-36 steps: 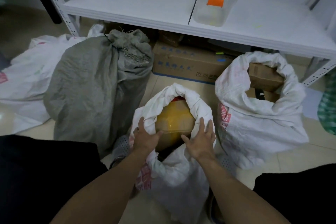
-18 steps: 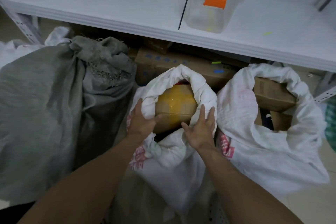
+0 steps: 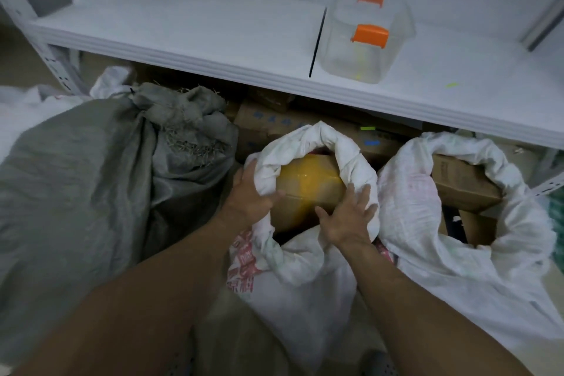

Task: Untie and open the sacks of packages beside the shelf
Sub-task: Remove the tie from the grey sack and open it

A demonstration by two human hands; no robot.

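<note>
A white woven sack (image 3: pixel 305 272) with red print stands open in the middle of the floor, its rim rolled down around a yellow-taped package (image 3: pixel 308 183). My left hand (image 3: pixel 248 192) grips the left side of the rolled rim. My right hand (image 3: pixel 348 217) holds the right side of the rim, fingers spread over the cloth. To the right a second white sack (image 3: pixel 427 253) stands open with cardboard boxes (image 3: pixel 460 183) inside. On the left a grey sack (image 3: pixel 76 192) leans with its neck bunched shut at the top.
A white metal shelf (image 3: pixel 213 40) runs across the back, with a clear plastic container (image 3: pixel 366 40) with orange clips on it. Cardboard boxes (image 3: pixel 265 125) lie under the shelf behind the sacks. More white sacking (image 3: pixel 18 107) lies far left.
The view has moved closer to the shelf and sacks. Both hands have stayed on the middle sack's rim, the left one shifting up onto the outer roll.
</note>
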